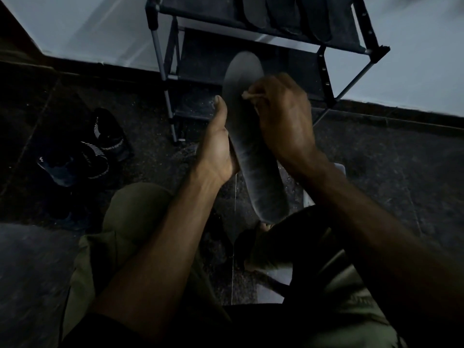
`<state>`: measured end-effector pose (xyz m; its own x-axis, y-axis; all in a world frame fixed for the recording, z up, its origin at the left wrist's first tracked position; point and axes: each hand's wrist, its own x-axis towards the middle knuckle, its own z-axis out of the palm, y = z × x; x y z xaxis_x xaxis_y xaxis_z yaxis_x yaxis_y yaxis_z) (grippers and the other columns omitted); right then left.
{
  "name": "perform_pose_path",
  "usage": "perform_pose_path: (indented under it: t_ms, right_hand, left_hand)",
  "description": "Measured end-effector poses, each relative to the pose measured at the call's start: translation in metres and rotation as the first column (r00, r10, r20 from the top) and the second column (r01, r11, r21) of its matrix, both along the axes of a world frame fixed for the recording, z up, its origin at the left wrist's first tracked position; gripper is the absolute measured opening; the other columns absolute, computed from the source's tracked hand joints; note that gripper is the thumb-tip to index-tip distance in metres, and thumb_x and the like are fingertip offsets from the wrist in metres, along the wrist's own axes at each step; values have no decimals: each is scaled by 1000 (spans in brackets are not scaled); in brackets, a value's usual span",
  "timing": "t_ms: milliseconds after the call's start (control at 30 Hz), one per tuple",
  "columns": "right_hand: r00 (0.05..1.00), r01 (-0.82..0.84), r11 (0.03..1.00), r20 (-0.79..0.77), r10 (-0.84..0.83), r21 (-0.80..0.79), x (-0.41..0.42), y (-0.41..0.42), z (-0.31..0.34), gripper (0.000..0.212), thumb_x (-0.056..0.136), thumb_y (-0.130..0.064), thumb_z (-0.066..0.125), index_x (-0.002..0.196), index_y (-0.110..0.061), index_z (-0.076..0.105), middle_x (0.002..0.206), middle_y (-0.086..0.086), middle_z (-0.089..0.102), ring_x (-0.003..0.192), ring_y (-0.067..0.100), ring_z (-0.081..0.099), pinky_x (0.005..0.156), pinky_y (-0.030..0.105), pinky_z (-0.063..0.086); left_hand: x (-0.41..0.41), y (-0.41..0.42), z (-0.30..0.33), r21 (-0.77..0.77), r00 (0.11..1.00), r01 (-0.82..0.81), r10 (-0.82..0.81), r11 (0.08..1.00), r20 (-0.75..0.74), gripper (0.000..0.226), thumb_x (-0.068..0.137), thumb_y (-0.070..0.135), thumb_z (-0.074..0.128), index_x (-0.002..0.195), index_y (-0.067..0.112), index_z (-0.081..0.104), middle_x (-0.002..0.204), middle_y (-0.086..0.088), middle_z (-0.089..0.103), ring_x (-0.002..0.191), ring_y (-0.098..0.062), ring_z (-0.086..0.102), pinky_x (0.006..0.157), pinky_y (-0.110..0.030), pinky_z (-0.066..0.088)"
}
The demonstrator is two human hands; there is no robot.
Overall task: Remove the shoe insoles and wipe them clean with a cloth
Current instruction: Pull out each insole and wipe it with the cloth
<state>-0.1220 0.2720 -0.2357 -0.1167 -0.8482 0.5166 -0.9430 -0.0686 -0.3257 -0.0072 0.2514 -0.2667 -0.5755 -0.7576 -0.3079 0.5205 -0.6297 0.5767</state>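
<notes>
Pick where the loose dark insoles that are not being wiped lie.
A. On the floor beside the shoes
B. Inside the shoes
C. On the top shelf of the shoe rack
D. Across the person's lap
C: several dark insoles lie side by side on the top shelf of the shoe rack, beyond the hands.

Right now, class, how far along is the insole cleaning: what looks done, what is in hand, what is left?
Done: several dark insoles already lie on the shoe rack's top shelf, though whether wiped is unclear. In hand: the left hand holds one insole while the right hand rubs a small cloth on it. Left: finishing this one; whether the shoes on the floor still hold insoles cannot be seen.
</notes>
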Motion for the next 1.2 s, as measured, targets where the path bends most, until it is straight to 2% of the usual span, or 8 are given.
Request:
perform_pose_path:
  t_ms: [200,367,533,733,833,933,1100,1200]
  right_hand:
    - [990,-139,988,3,139,61,26,41,-12,16,90,0,55,97,-4,69,93,14,66,76,24,63,64,40,54]
    - [998,-57,998,36,56,13,2,14,3,28,92,-23,46,98,-6,68,97,13,65,83,23,62,70,40,54]
    - [997,24,998,79,-19,-66,-17,-17,9,21,91,-27,60,96,-8,69,96,9,68,86,20,62,72,35,53]
    - [988,-1,998,154,10,-63,-12,-12,8,18,92,-22,60,99,-9,70,100,7,69,88,15,64,75,31,54]
    - [993,-105,994,55,105,-6,6,15,-2,23,93,-17,50,100,-8,70,100,10,68,89,19,63,75,33,53]
    - [995,-95,995,35,95,-22,7,19,-6,20,92,-15,53,98,-5,69,98,13,66,84,23,63,69,37,54]
    - [990,36,989,139,-16,-146,-17,-18,13,16,91,-19,63,95,-6,70,96,10,68,85,14,62,74,6,41]
    - [990,23,985,144,2,-171,-16,-23,19,16,91,-18,62,94,-5,70,95,10,69,86,16,63,75,6,40]
  left_hand:
    - [3,-2,-5,8,996,-10,10,1000,88,60,101,55,29,110,7,65,99,-12,73,97,-25,69,82,-37,56]
    - [-2,1,0,-35,998,32,-30,999,60,56,103,51,23,108,13,64,96,-9,74,94,-22,70,85,-37,56]
    - [-2,-3,-3,-83,997,-1,7,997,73,56,103,50,23,114,12,63,112,-9,70,110,-24,65,91,-38,52]
    - [-2,-7,-7,-72,997,-5,10,997,70,56,103,49,23,111,12,64,104,-8,73,100,-21,68,82,-34,56]
    - [0,-7,-8,-25,999,-18,18,1000,29,55,102,50,26,113,11,63,108,-12,71,104,-25,67,94,-40,53]
    - [0,-5,-7,-16,1000,13,-13,1000,7,56,102,51,28,121,9,60,118,-17,65,115,-30,60,105,-45,44]
    - [-1,-3,-2,-103,996,32,-23,994,83,51,104,46,24,112,14,63,110,-7,71,109,-21,65,99,-38,49]
    - [1,-4,-1,-114,998,31,-24,993,62,49,105,44,24,116,14,61,115,-8,68,114,-22,62,101,-37,48]
